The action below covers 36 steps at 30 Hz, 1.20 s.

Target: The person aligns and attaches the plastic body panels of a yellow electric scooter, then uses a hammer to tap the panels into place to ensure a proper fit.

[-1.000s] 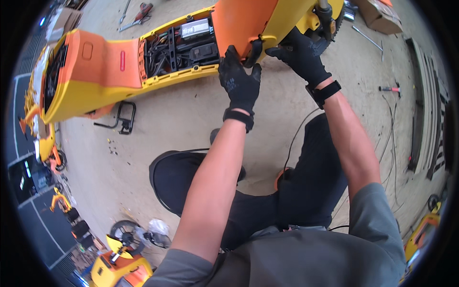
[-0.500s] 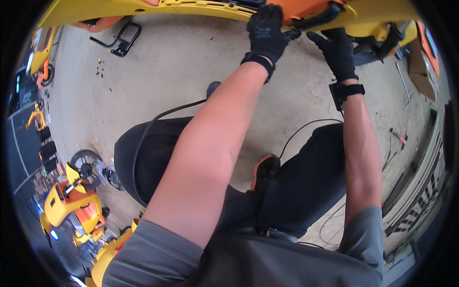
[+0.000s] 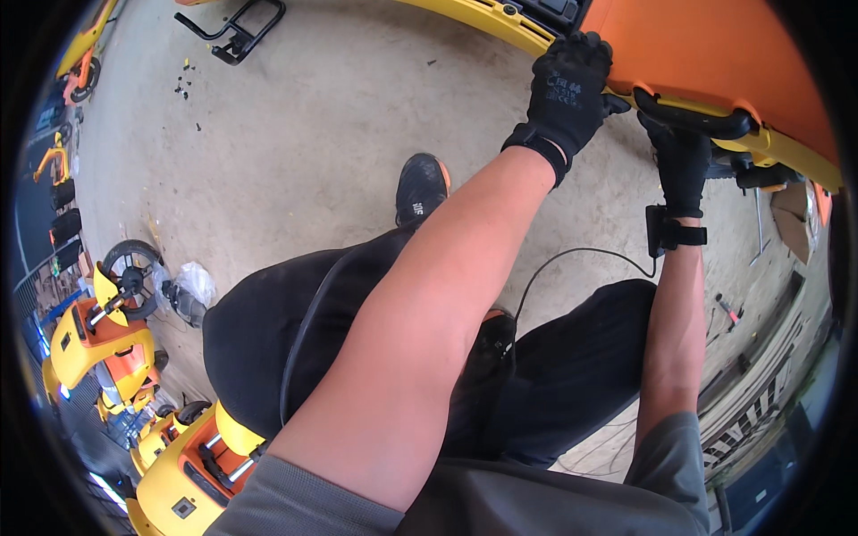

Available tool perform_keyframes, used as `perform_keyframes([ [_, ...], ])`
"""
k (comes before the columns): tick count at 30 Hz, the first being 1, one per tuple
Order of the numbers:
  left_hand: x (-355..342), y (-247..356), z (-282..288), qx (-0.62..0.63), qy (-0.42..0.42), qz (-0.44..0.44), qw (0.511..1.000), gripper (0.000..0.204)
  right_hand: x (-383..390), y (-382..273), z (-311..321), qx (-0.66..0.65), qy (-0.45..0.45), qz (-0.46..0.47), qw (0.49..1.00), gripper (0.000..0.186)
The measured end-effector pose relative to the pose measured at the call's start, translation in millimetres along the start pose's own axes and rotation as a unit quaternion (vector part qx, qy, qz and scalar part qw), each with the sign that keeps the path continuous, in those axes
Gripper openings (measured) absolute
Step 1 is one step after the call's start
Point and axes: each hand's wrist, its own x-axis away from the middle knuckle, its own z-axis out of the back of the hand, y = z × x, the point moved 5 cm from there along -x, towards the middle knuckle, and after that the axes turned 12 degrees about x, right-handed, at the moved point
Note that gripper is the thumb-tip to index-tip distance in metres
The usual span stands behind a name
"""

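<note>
Along the top edge, your left hand (image 3: 567, 89) is pressing flat on the orange-and-yellow body panel (image 3: 715, 62), while your right hand (image 3: 684, 161) is keeping its grip clenched beneath the black handle bar (image 3: 693, 121).

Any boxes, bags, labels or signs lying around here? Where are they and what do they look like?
Cardboard box: brown, open, on the floor at far right, under the yellow and orange body that both gloved hands touch.
Plastic bag: clear, crumpled, on the floor at left beside a small black wheel.
Striped panel: black and white diagonal bars, lower right edge.
</note>
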Motion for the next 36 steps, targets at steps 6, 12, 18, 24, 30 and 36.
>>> perform_keyframes([
  [6, 1.8, -0.8, 2.5, 0.007, 0.024, -0.020, 0.999, 0.061, -0.3, 8.0, 0.4, 0.063, -0.009, 0.006, 0.998, 0.033],
  [12, 0.7, -2.1, 5.0, 0.028, 0.014, -0.037, 0.999, 0.058, 1.2, 5.0, -1.5, 0.037, -0.004, -0.033, 0.999, 0.035],
  [18, -2.3, 1.1, 0.9, 0.002, -0.017, -0.042, 0.999, 0.062, 4.5, 38.6, 0.7, 0.107, -0.050, -0.011, 0.993, 0.033],
  [24, 4.7, 0.5, -0.4, -0.004, -0.028, -0.039, 0.999, 0.065, 16.3, 43.8, -0.4, 0.160, 0.032, 0.086, 0.983, 0.023],
  [30, 6.1, 2.2, -1.0, -0.017, -0.035, -0.052, 0.998, 0.066, 18.4, 41.5, -5.3, 0.220, 0.075, 0.148, 0.961, 0.023],
  [36, 0.2, -15.7, -2.1, -0.023, -0.080, -0.078, 0.993, 0.064, 2.9, 25.3, -11.9, 0.117, -0.008, 0.017, 0.993, 0.037],
])
